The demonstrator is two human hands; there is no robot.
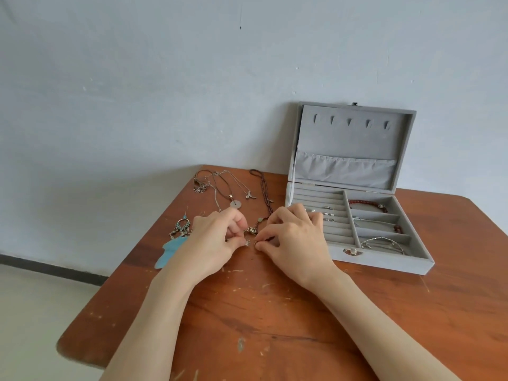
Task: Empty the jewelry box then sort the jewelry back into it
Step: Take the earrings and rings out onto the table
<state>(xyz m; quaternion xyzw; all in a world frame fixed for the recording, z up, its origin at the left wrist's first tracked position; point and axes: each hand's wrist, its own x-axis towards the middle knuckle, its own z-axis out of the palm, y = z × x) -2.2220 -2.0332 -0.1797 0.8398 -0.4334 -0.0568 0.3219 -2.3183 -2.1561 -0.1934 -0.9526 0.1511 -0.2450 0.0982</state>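
From the head view I see both hands working low over the wooden counter (275, 312), just left of the open grey jewelry box (357, 254). My left hand (217, 237) has its grip pinched on a small silvery piece at its fingertips, thumb and forefinger curled tight around it. My right hand (294, 237) pinches the dark beaded end of a necklace (265, 204), its fingers curled, the knuckles partly covering the box's ring rolls. Between the two hands lies a small metal pendant (251, 230), touching the counter.

The beaded necklace runs away from the hands toward the wall. Left of it lie a cord necklace with a round disc (235, 204) and thin chain necklaces (250, 195), all flat on the counter. At the counter's left edge sit dangling earrings (182, 224) and a turquoise flat piece (171, 250), partly hidden by my left wrist.

The box's lid leans back against the wall. Inside, small rings or studs (328, 215) sit in the rolls; a red bead bracelet (368, 202) fills the far right compartment, and silver bangles (383, 242) lie in the nearest one.
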